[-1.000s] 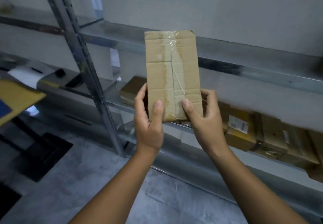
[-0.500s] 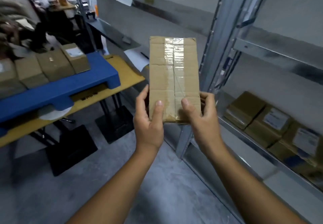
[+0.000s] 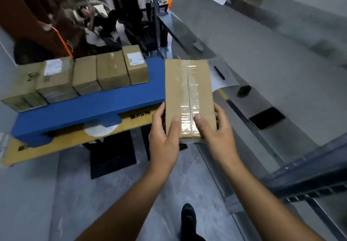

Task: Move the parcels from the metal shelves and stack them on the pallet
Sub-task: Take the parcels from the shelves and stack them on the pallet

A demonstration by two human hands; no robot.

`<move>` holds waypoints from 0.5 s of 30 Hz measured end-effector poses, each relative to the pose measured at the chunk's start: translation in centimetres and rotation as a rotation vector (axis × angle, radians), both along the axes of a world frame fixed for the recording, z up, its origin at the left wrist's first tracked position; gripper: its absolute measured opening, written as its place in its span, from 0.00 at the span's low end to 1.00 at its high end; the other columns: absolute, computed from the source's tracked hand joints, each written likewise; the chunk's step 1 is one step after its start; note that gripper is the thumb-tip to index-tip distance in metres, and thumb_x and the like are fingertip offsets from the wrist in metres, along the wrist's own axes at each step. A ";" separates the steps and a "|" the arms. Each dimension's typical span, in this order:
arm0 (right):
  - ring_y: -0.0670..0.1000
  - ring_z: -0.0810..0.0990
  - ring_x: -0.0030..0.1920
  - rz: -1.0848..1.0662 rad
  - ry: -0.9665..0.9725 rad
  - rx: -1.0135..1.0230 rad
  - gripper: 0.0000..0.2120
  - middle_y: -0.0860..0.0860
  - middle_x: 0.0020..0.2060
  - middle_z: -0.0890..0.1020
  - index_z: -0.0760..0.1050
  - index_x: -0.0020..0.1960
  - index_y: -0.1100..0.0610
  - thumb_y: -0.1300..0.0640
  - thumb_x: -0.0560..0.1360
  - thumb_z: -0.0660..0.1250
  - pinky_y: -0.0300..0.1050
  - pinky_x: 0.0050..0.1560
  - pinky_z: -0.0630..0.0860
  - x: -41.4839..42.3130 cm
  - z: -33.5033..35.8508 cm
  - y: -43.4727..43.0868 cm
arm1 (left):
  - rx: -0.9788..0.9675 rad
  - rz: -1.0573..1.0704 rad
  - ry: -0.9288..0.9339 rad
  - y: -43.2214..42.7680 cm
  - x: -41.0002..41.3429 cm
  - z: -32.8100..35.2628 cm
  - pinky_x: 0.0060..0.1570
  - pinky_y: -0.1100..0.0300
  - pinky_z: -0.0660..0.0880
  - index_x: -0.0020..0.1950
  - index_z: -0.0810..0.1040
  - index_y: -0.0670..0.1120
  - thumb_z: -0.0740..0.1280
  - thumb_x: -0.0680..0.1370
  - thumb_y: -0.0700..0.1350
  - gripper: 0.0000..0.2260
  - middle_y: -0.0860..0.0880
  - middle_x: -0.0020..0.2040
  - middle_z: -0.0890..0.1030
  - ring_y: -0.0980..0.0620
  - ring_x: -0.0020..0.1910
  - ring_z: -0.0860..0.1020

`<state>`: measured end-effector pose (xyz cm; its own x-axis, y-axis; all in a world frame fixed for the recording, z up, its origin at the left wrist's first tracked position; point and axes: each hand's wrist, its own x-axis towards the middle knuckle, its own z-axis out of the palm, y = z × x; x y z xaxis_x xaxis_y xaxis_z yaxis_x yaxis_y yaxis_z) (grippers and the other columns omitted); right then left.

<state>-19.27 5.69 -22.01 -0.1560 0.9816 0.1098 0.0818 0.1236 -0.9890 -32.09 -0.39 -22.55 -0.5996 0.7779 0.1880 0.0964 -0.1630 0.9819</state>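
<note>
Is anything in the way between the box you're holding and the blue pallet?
Nothing visible. The left hand and right hand hold the parcel near the blue pallet, only air between. The row of parcels sits along its far edge.

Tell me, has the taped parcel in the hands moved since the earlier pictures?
Yes. The parcel has been carried left, away from the metal shelves, and now overlaps the right end of the blue pallet.

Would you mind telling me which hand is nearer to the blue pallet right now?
Left. The left hand grips the held parcel at its lower left edge, beside the right end of the blue pallet; the right hand grips the opposite edge, farther off.
</note>
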 end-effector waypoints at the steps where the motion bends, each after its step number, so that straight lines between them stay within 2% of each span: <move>1: 0.45 0.81 0.63 0.014 -0.002 -0.013 0.30 0.49 0.65 0.80 0.72 0.72 0.39 0.37 0.72 0.74 0.54 0.64 0.80 -0.9 -0.2 2.2 | -0.022 0.004 0.007 2.0 -1.0 -0.1 0.63 0.58 0.77 0.77 0.70 0.55 0.66 0.80 0.54 0.24 0.60 0.67 0.79 0.62 0.66 0.78; 7: 0.47 0.80 0.66 0.132 -0.032 -0.096 0.31 0.48 0.67 0.79 0.72 0.74 0.40 0.37 0.73 0.75 0.55 0.66 0.79 -7.1 -1.6 16.2 | -0.168 0.012 0.054 13.7 -7.7 -1.4 0.68 0.50 0.76 0.78 0.66 0.55 0.64 0.80 0.62 0.28 0.60 0.68 0.78 0.63 0.66 0.77; 9: 0.47 0.79 0.67 0.145 -0.062 -0.112 0.33 0.47 0.68 0.78 0.71 0.74 0.40 0.35 0.73 0.74 0.55 0.66 0.79 -9.4 -2.1 19.6 | -0.192 0.009 0.079 16.9 -10.3 -1.6 0.68 0.50 0.76 0.77 0.67 0.56 0.65 0.80 0.62 0.27 0.60 0.69 0.77 0.62 0.67 0.76; 12: 0.42 0.78 0.66 0.153 -0.099 -0.127 0.30 0.47 0.68 0.77 0.70 0.74 0.41 0.37 0.76 0.71 0.48 0.65 0.78 -12.9 -3.0 24.1 | -0.241 -0.017 0.091 21.9 -14.3 -2.4 0.69 0.54 0.75 0.78 0.66 0.55 0.67 0.83 0.56 0.25 0.60 0.70 0.76 0.63 0.67 0.75; 15: 0.44 0.79 0.65 0.143 -0.149 -0.122 0.29 0.48 0.67 0.78 0.71 0.73 0.38 0.34 0.73 0.70 0.52 0.67 0.78 -16.3 -4.9 29.3 | -0.229 -0.036 0.111 26.4 -18.0 -4.1 0.72 0.58 0.70 0.80 0.63 0.54 0.66 0.81 0.58 0.29 0.59 0.73 0.72 0.63 0.72 0.71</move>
<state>-35.59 34.97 -26.88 -0.3004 0.9528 -0.0433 0.2183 0.0245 -0.9756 -50.05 25.98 -26.63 -0.5560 0.8284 0.0675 0.2038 0.0572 0.9773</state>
